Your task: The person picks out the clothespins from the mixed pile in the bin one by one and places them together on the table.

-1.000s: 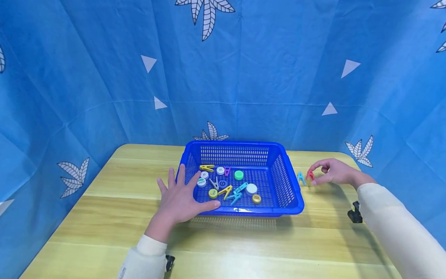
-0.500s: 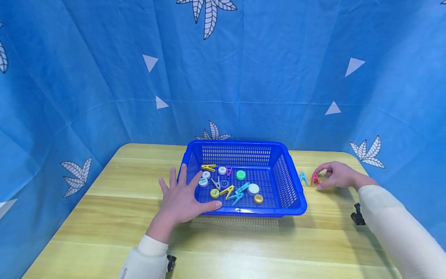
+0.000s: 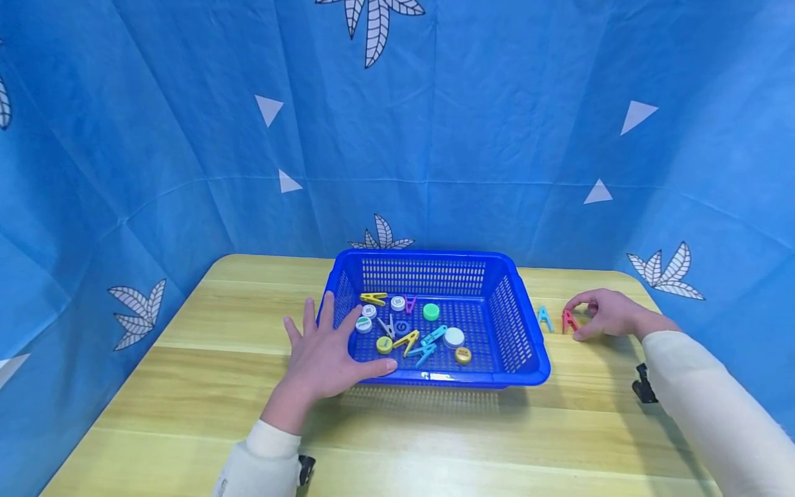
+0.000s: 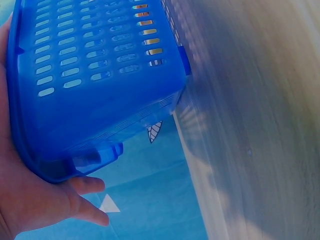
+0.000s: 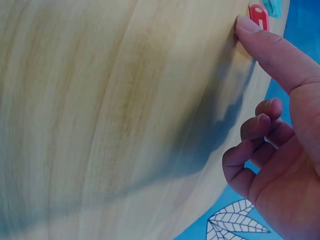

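My left hand (image 3: pixel 323 359) rests with straight, spread fingers on the left front corner of a blue plastic basket (image 3: pixel 472 376), thumb along the front rim. In the left wrist view it lies against the basket's rim (image 4: pixel 17 100). At the right, my right hand (image 3: pixel 609 316) pinches a red clothespin (image 3: pixel 568 322) between thumb and index finger at the tabletop. The right wrist view shows the thumb tip beside the red clothespin (image 5: pixel 259 16), its other fingers curled. A light blue clothespin (image 3: pixel 544 318) lies between the basket and the red one.
Inside the basket lie several bottle caps, among them a green cap (image 3: pixel 431 312) and a white cap (image 3: pixel 453 337), with several clothespins such as a yellow clothespin (image 3: pixel 406 342). The wooden table (image 3: pixel 186 414) meets a blue patterned cloth (image 3: pixel 428 138) behind.
The right hand has slid the red clothespin slightly rightward, widening its gap from the light blue one. The left hand stays on the basket; the whole view has shifted a little.
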A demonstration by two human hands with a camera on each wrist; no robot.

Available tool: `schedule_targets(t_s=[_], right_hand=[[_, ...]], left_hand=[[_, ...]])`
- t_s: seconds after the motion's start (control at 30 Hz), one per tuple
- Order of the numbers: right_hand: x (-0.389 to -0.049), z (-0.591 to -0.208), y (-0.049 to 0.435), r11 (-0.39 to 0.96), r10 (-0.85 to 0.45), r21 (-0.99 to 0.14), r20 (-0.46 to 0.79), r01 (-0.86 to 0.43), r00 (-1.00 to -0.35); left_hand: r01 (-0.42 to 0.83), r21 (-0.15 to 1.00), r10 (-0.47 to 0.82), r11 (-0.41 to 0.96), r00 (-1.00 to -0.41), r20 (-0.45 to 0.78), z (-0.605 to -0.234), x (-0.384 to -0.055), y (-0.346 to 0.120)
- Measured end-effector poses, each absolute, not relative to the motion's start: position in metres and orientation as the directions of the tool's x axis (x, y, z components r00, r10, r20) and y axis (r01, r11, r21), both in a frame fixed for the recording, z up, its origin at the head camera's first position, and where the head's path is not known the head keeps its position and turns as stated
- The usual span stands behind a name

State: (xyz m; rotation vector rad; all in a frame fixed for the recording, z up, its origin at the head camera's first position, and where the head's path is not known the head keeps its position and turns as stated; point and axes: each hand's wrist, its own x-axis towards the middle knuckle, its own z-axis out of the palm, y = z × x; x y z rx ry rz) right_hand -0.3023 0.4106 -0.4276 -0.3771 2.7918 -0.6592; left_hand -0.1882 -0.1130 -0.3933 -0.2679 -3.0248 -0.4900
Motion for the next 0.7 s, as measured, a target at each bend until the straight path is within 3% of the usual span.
schedule_targets(t_s=[0.7], right_hand=[[-0.295,-0.414,0.418,0.865,-0.277,-0.470,-0.159,-0.174,-0.948]], left_hand=[[0.176,0.298,0.166,0.938,-0.984,0.059,-0.387,-0.188,-0.115]])
